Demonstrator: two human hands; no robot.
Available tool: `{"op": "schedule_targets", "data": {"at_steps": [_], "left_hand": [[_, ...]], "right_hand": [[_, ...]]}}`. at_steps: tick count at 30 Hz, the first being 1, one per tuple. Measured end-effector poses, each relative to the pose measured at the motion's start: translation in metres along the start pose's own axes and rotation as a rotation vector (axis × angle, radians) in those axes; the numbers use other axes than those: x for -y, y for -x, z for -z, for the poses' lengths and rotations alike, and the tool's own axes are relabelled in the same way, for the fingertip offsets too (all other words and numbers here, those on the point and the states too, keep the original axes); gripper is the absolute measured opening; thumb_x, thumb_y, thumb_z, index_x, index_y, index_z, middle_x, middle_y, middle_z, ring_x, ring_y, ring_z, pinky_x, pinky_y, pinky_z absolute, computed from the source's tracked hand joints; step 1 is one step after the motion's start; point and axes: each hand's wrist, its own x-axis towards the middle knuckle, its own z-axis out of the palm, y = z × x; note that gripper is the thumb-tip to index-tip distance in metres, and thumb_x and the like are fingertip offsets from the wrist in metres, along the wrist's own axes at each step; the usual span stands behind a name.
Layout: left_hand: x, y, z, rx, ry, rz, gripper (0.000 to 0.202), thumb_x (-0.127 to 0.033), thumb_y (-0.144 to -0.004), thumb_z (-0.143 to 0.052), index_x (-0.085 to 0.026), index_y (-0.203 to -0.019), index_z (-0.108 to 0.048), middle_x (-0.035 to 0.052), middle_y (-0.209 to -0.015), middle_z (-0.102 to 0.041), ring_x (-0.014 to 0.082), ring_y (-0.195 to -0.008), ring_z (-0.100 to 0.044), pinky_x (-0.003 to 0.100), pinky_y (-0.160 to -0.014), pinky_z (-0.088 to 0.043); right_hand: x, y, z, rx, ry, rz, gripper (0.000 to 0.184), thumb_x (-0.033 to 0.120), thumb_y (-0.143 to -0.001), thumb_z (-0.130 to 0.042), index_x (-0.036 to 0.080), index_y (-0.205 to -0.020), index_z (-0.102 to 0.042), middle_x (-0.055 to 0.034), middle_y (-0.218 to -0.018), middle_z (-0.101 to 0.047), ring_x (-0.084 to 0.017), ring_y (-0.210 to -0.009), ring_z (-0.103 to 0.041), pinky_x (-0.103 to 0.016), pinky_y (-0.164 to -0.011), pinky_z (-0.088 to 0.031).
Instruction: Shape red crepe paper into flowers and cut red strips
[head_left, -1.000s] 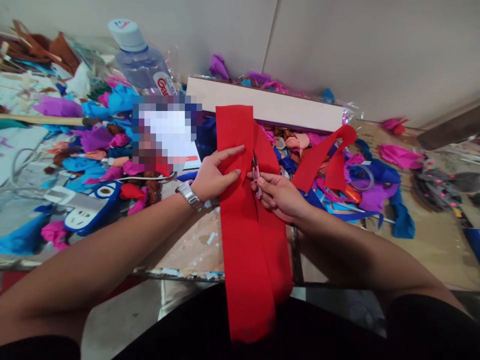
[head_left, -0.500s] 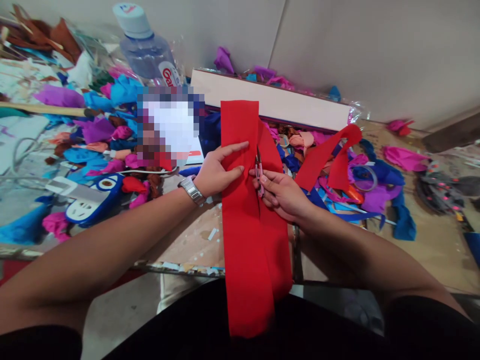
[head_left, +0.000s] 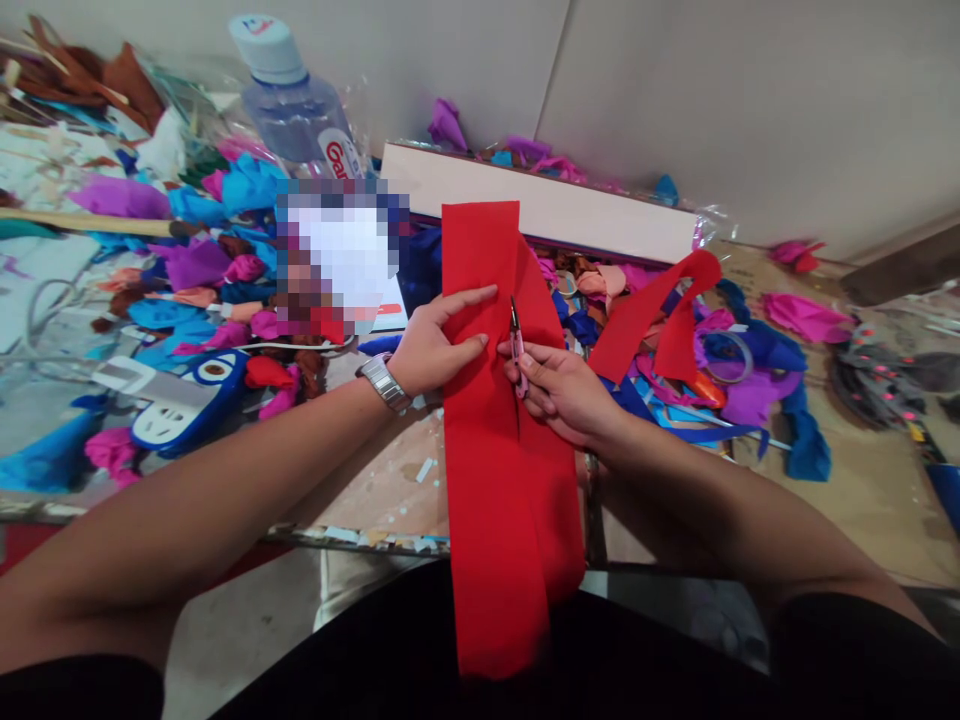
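A long, folded red sheet (head_left: 495, 520), paper or cloth, hangs from the middle of the table over my lap. My left hand (head_left: 439, 345), with a metal watch at its wrist, grips the left edge, thumb and forefinger on top and the other fingers hidden behind. In my right hand (head_left: 559, 390) is a small pair of scissors with pink handles (head_left: 520, 372). Its blades point away from me and lie at a cut running along the sheet, their tips close together. The sheet's right part curves outward beyond that cut.
A clear bottle (head_left: 300, 115) stands at the back left, near a long pale box (head_left: 540, 200). A power strip (head_left: 191, 400) with a plug lies left. Crumpled coloured scraps surround a red offcut (head_left: 637, 310) and a tape roll (head_left: 729, 358) on the right.
The scissors' blades have come closer together, and their tips show more above the sheet. Both hands keep nearly the same place.
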Motion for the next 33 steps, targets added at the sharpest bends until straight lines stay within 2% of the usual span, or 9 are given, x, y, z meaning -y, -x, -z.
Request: {"op": "schedule_targets", "data": {"at_steps": [5, 9, 12, 20, 33], "left_hand": [[-0.0026, -0.0007, -0.0007, -0.013, 0.015, -0.028, 0.055, -0.022, -0.082, -0.077, -0.024, -0.137, -0.07, 0.0078, -0.144, -0.071, 0.0292, -0.138, -0.065, 0.047, -0.129, -0.047], [-0.0024, -0.0005, -0.0022, -0.077, -0.029, -0.079, 0.039, -0.024, -0.079, -0.078, -0.02, -0.117, -0.07, 0.0085, -0.125, -0.075, 0.0268, -0.119, -0.071, 0.045, -0.116, -0.055], [-0.0028, 0.0004, -0.0037, -0.056, -0.027, -0.067, 0.03, -0.021, -0.079, -0.076, -0.02, -0.109, -0.07, 0.0067, -0.114, -0.077, 0.0237, -0.109, -0.073, 0.042, -0.11, -0.058], [-0.0042, 0.0028, -0.0036, -0.009, -0.064, -0.039, 0.039, -0.019, -0.082, -0.074, -0.023, -0.12, -0.079, 0.0073, -0.121, -0.081, 0.025, -0.116, -0.075, 0.045, -0.115, -0.057], [-0.004, 0.0035, -0.0042, -0.007, -0.049, -0.044, 0.043, -0.017, -0.082, -0.074, -0.022, -0.124, -0.078, 0.0078, -0.128, -0.079, 0.0253, -0.12, -0.075, 0.046, -0.117, -0.056]], "right_hand": [[0.0022, 0.0004, -0.0014, -0.003, -0.019, 0.015, 0.027, 0.035, -0.092, -0.081, 0.017, -0.111, -0.075, 0.0038, -0.083, -0.064, 0.0, -0.043, -0.028, -0.02, -0.041, -0.02], [0.0028, -0.0015, 0.0003, 0.023, -0.046, 0.047, 0.027, 0.035, -0.091, -0.082, 0.016, -0.109, -0.077, 0.0033, -0.084, -0.067, 0.001, -0.041, -0.03, -0.019, -0.041, -0.021], [0.0032, -0.0032, 0.002, 0.035, -0.058, 0.061, 0.028, 0.035, -0.09, -0.082, 0.016, -0.11, -0.076, 0.0028, -0.084, -0.068, 0.001, -0.041, -0.031, -0.019, -0.041, -0.021], [0.0062, -0.0036, 0.0026, 0.029, -0.057, 0.065, 0.022, 0.031, -0.094, -0.079, 0.015, -0.109, -0.075, 0.0031, -0.082, -0.067, 0.0, -0.042, -0.029, -0.019, -0.041, -0.021], [0.0052, -0.0043, 0.0011, 0.015, -0.053, 0.062, 0.02, 0.03, -0.096, -0.076, 0.015, -0.11, -0.074, 0.004, -0.081, -0.065, 0.0, -0.042, -0.027, -0.02, -0.041, -0.019]]}}
